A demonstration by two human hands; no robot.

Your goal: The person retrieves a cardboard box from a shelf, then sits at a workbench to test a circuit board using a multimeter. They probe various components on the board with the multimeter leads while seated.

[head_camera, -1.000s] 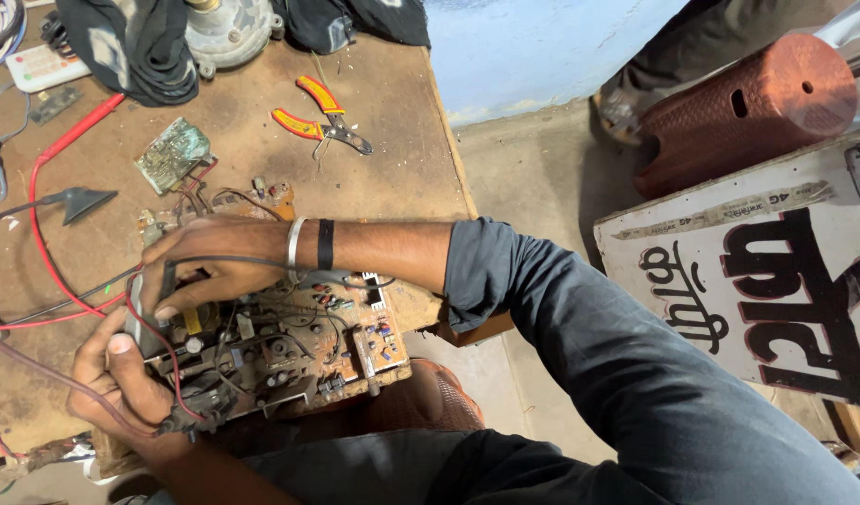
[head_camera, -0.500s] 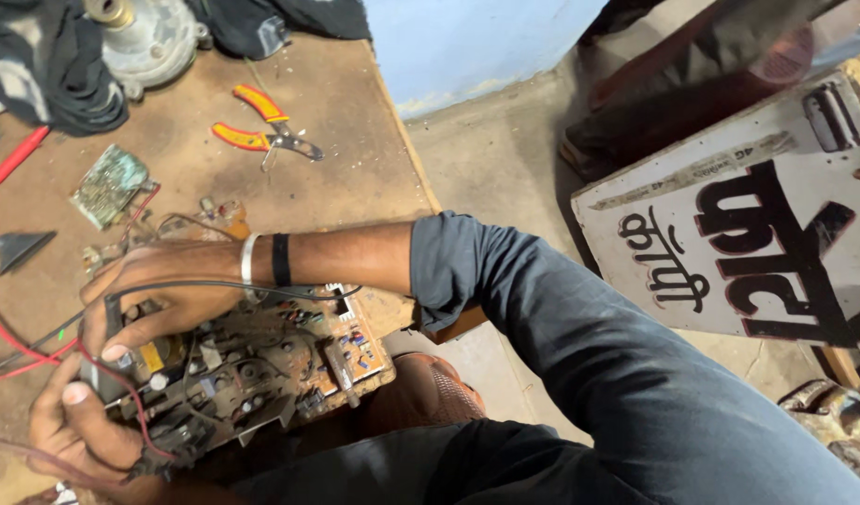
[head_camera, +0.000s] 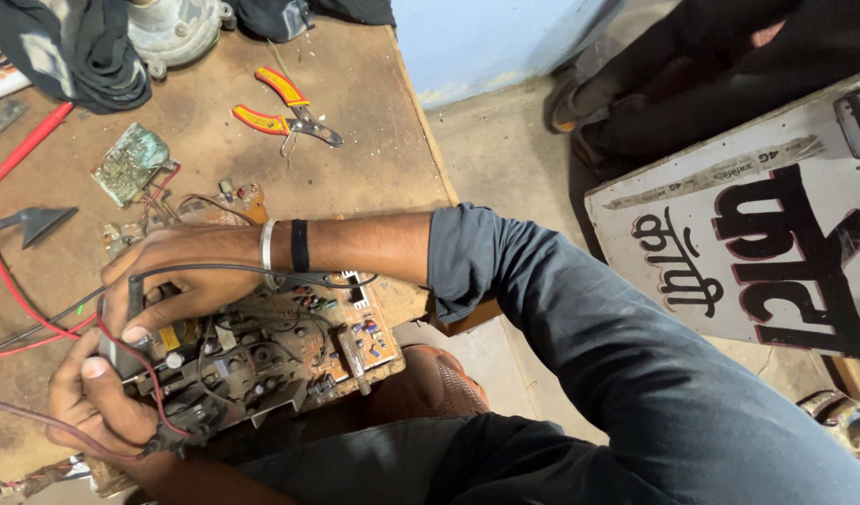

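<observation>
Bare tabletop (head_camera: 355, 140) beyond pliers (head_camera: 285, 110)

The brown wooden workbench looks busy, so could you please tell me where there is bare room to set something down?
The brown wooden workbench is bare between the orange-handled pliers and its right edge, down to the right forearm. Another bare strip lies between the small green circuit board and the pliers. It is crowded at the front left, where both hands grip the large brown circuit board among red wires.
</observation>
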